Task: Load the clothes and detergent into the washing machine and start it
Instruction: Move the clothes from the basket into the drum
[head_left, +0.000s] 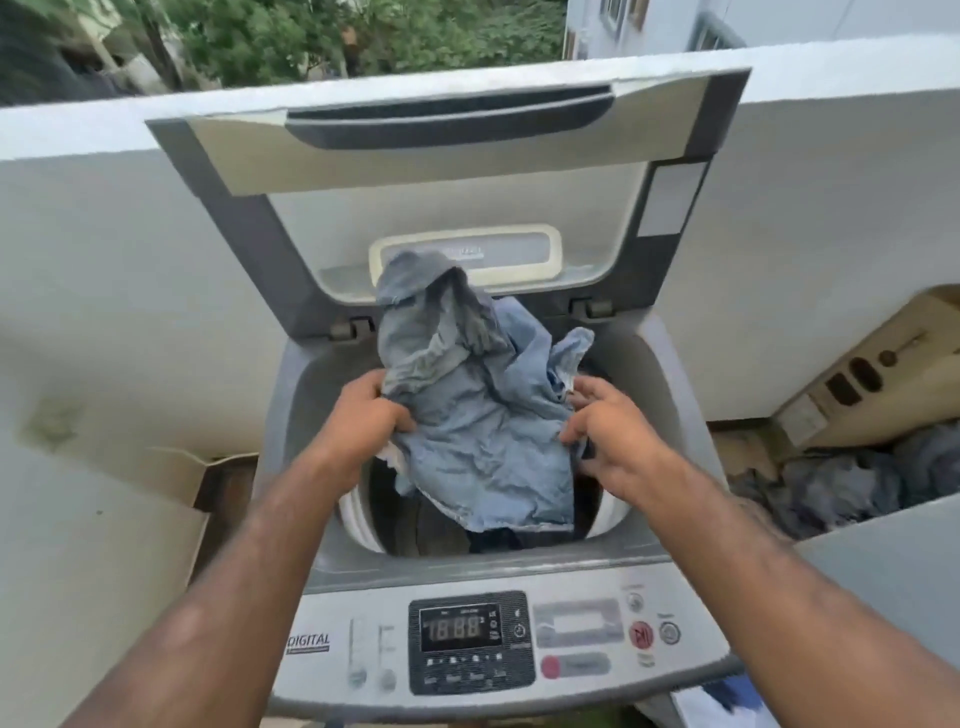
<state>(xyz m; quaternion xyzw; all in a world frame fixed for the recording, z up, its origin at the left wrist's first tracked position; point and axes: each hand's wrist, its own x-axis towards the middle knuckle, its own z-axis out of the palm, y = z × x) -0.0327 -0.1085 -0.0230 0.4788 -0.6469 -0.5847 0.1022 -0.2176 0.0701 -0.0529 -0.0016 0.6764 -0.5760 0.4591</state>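
A grey top-loading washing machine (291, 395) stands in front of me with its lid (447, 161) raised upright. A crumpled light-blue garment (483, 415) hangs over the drum opening, its upper part bunched up near the lid. My left hand (363, 410) grips the garment's left edge. My right hand (608, 431) grips its right edge. Dark clothes (441, 535) lie deeper in the drum beneath it. The control panel (470, 642) at the front shows a lit digital display reading 18:88. No detergent is in view.
A white parapet wall (104, 260) runs behind the machine. At the right, an open cardboard box (878, 374) holds more grey-blue clothes (831, 493). Another cardboard flap (171, 467) sits at the left. Blue-and-white fabric (727, 699) shows at the bottom right.
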